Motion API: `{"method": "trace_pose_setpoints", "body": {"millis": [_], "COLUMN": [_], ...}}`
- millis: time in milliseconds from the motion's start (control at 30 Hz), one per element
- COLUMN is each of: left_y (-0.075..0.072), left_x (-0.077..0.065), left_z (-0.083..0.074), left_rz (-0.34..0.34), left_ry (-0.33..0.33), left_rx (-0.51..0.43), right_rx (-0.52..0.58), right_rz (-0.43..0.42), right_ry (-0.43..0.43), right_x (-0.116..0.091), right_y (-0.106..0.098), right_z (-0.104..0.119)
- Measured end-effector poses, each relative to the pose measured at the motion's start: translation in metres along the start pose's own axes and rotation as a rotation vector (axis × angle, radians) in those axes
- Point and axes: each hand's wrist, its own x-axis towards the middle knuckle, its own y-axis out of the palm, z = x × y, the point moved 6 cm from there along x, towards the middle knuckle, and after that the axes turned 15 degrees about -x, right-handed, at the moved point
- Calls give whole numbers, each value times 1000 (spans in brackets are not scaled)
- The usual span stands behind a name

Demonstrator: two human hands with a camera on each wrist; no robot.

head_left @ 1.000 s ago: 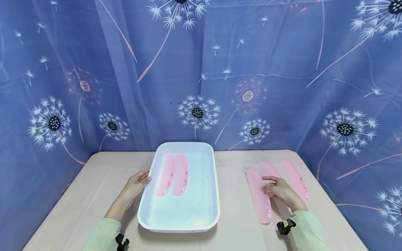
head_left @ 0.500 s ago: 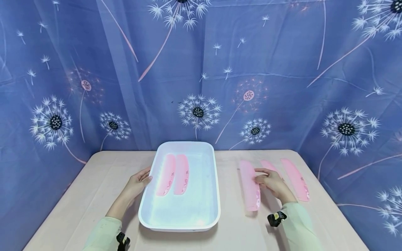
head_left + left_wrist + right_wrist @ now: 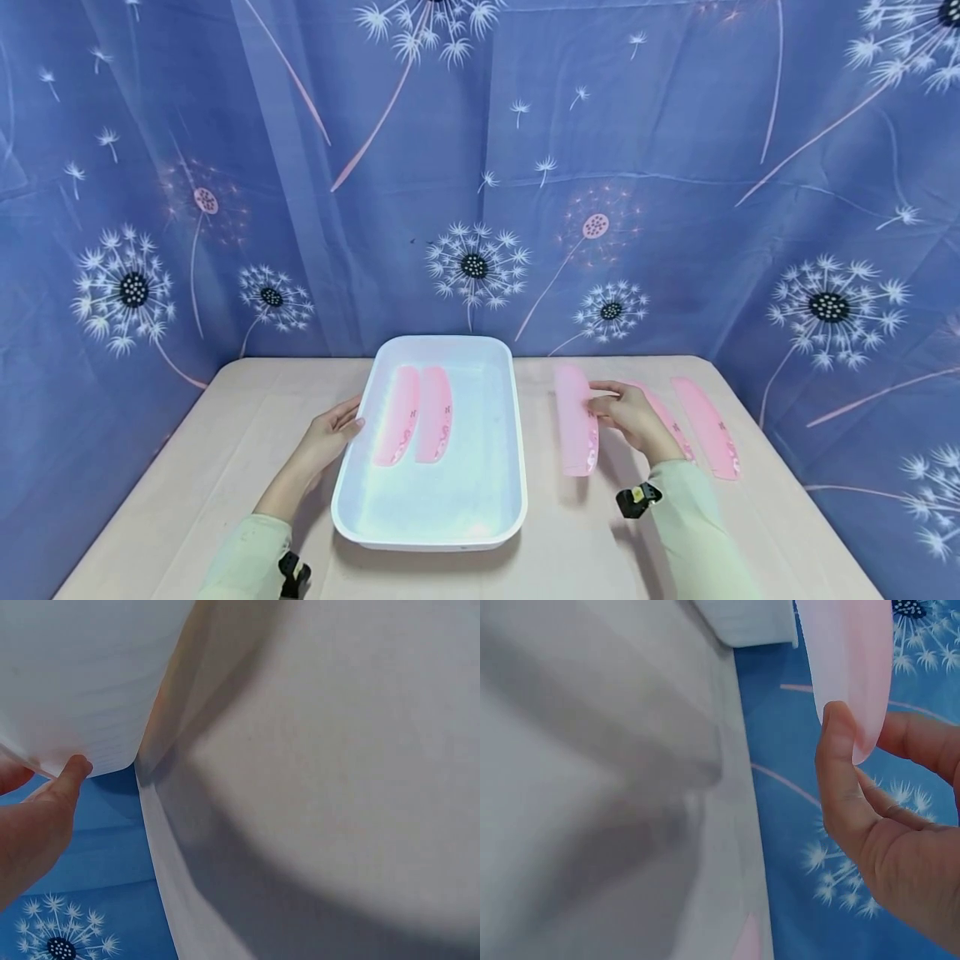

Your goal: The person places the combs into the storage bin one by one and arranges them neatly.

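Observation:
My right hand (image 3: pixel 626 414) pinches a half-moon pink comb (image 3: pixel 574 425) by its patterned edge, holding it above the table to the right of the white tray (image 3: pixel 480 500). In the right wrist view, thumb and fingers meet on the comb's lower end (image 3: pixel 855 667). Two more pink combs, a left one (image 3: pixel 397 417) and a right one (image 3: pixel 433 417), lie side by side in the left part of the tray. My left hand (image 3: pixel 324 435) grips the tray's left rim; the left wrist view has its thumb against the tray wall (image 3: pixel 90 682).
Two pink combs lie on the table's right side, one partly behind my right hand (image 3: pixel 670 421) and one farther right (image 3: pixel 707 429). The pale table (image 3: pixel 225 450) ends at a blue dandelion-print curtain (image 3: pixel 375 275) at the back and sides.
My right hand has carried its comb up off the table, leftward and away from me, uncovering more of the comb behind it. My left hand has stayed at the tray rim.

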Motion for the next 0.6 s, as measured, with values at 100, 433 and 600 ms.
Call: {"method": "trace_pose_setpoints", "body": {"millis": [100,433,600], "left_y": [-1,0,0], "left_x": [0,0,0], "left_z": [0,1,0], "left_rz": [-7,-16,-15], "left_ry": [-5,-20,-21], "left_rx": [6,0,9], "right_rx": [25,63,56], "right_rz": [9,8,-3], "right_ry": [4,-17,12], "right_x": [3,11,19], "right_y": [4,15,19], "right_z": [7,33,40]}}
